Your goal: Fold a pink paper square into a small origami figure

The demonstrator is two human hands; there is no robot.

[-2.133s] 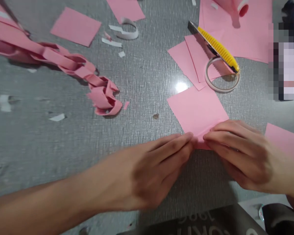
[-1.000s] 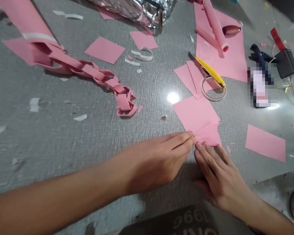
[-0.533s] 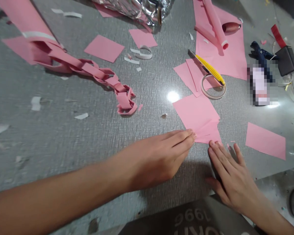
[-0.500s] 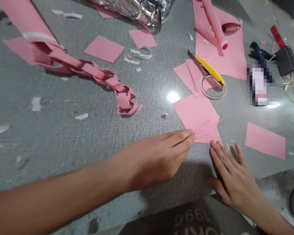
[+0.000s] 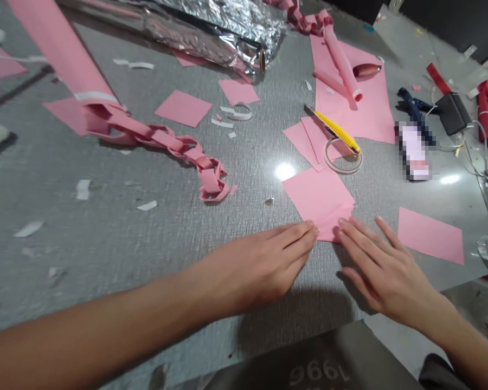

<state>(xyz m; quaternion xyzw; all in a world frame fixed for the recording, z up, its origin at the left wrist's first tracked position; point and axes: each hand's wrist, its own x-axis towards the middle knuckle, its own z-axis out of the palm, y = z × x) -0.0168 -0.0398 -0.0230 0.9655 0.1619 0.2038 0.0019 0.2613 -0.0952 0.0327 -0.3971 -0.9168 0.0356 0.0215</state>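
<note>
A pink sheet of paper (image 5: 319, 192) lies on the grey table, with a fold along its near edge. My left hand (image 5: 274, 254) has its fingers pressed together on the sheet's near left corner, pinching it; the thumb is hidden. At the near right corner, my right hand (image 5: 384, 265) rests its fingertips on the fold, fingers stretched out and thumb apart. Just beyond the sheet, a yellow box cutter (image 5: 337, 130) and a roll of tape (image 5: 344, 169) lie over more pink pieces (image 5: 299, 142). To the right is another pink rectangle (image 5: 431, 235).
A pink paper chain (image 5: 162, 140) stretches left beside a pink roll (image 5: 63, 49). Foil rolls (image 5: 203, 43) lie at the back. Larger pink sheets (image 5: 374, 103), a pixelated phone-like object (image 5: 415, 150) and a black adapter (image 5: 453, 114) are at the right. White scraps (image 5: 83, 189) are scattered leftward.
My right hand has moved left onto the paper's fold, closer to my left hand. The folded edge now lies flatter. The camera view has shifted slightly.
</note>
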